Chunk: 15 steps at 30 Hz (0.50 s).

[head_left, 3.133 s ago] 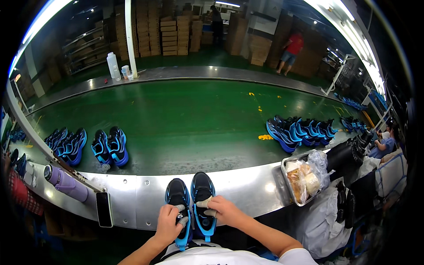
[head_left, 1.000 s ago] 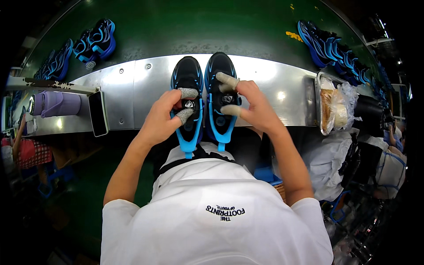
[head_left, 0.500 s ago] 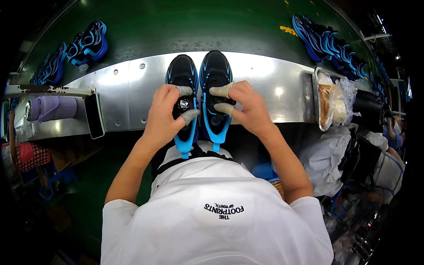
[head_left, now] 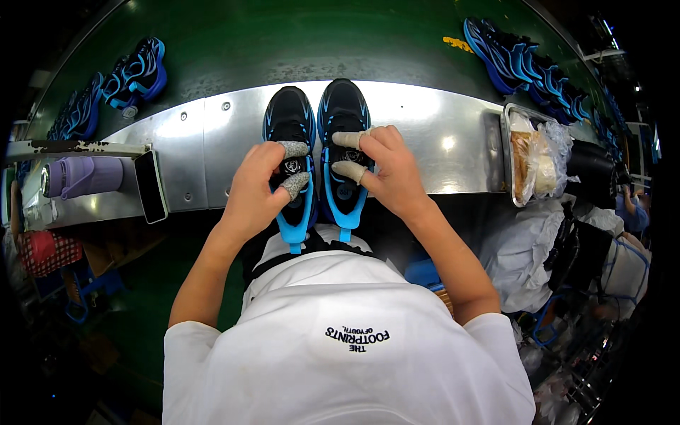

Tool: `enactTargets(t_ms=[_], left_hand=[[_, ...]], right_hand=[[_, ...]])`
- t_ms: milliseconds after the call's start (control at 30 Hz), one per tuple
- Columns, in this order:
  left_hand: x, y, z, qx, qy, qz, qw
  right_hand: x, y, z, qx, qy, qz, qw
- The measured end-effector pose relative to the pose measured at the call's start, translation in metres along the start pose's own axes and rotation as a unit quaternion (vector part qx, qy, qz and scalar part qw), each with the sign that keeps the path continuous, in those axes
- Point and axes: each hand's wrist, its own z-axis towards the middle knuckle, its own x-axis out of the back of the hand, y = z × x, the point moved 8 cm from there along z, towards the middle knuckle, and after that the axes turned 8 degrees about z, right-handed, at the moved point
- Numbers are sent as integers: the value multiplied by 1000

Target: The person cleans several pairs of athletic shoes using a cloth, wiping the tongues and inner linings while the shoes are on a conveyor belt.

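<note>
- Black sports shoes with bright-blue heel collars: two, side by side at the person's front, toes toward the belt. Left shoe; right shoe.
- Both shoes lie on the silver sheet-metal ledge; their heels project past its near edge.
- Left hand: one, thumb and index finger in two grey fabric finger covers. Narrow gap, fingertips on the left shoe's tongue; grip firmness cannot be told.
- Right hand: one, two cream finger covers. Narrow gap, fingertips at the right shoe's tongue; grip firmness cannot be told.
- Lateral room, right: bare metal up to one rectangular metal tray of plastic-wrapped food.
- Lateral room, left: bare metal up to one dark-screened phone; one purple cylindrical flask lies beyond.
- Forward: green belt, with shoe groups at both sides, exact count unclear.
</note>
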Motion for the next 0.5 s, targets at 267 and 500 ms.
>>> enactTargets(t_ms=[267, 500], left_hand=[[0, -5, 3, 13, 1, 0, 1000], [-1, -8, 3, 15, 1, -3, 1000]], right_hand=[[-2, -2, 4, -9, -60, 153, 986], [3, 0, 5, -21, -8, 70, 997]])
